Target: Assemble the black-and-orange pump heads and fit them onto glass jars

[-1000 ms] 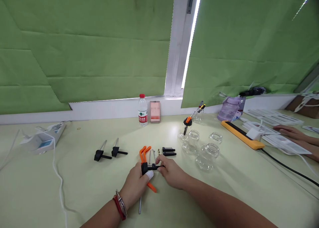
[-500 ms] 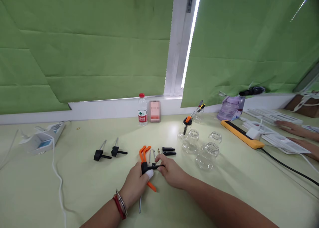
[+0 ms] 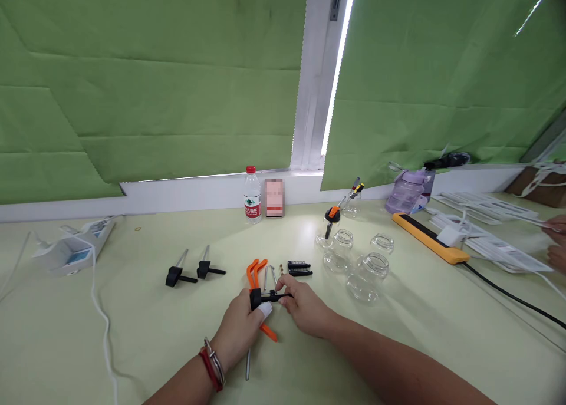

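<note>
In the head view my left hand (image 3: 239,325) is closed around a black plastic block (image 3: 255,299) with a metal rod (image 3: 248,365) pointing down toward me. A slim black arm (image 3: 270,297) extends right from the block. Thumb and fingers of my right hand (image 3: 307,306) pinch the end of that arm; the fingertips hide exactly what they grip. Beneath the hands lie orange handle-like pieces (image 3: 255,273), partly covered. Just beyond are thin metal pins (image 3: 266,278), tiny brass-coloured bits (image 3: 281,267) and black pieces with springs (image 3: 299,269).
Two similar black blocks with rods (image 3: 175,275) lie left. Several glass jars (image 3: 363,286) stand right, near a black-and-orange tool (image 3: 332,214). Behind are a water bottle (image 3: 252,201) and a pink box (image 3: 275,198). A yellow power strip (image 3: 427,240) and another person's hand (image 3: 558,234) are far right.
My hands keep nearly the same grip and place on the black part. At the far right, the other person's hands have drawn back toward the edge, lifting something thin and white.
</note>
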`<state>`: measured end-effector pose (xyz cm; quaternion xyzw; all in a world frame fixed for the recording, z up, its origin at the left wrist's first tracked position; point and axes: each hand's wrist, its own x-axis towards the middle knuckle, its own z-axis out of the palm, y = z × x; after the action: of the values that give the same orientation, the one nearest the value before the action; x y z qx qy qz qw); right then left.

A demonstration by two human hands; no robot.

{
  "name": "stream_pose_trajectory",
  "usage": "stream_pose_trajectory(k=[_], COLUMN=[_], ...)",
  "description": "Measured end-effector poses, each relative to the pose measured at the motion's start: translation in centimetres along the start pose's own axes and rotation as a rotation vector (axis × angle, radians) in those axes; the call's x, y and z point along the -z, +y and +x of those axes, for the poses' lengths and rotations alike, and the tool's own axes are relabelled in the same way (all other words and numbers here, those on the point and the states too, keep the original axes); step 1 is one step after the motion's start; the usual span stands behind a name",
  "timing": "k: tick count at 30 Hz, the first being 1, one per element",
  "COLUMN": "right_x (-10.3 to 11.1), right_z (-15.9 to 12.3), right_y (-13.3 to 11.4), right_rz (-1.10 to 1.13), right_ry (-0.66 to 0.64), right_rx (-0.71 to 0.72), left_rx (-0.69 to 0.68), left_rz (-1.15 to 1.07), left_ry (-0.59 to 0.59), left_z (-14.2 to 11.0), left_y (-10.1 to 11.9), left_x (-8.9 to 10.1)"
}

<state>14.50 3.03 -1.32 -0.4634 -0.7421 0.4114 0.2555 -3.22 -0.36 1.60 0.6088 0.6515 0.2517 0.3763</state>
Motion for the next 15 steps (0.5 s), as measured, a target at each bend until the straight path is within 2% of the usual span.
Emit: stream_pose_trajectory(k=[15], right_x=[0.31], right_z=[-0.25], right_y=[-0.59], right_rz=[0.059], right_ry=[-0.009], right_rx=[-0.017], left_rx=[0.028], left_rz=[0.015], left_ry=[0.005], left_z=[0.14], left_y=[0.21], left_x=[0.01])
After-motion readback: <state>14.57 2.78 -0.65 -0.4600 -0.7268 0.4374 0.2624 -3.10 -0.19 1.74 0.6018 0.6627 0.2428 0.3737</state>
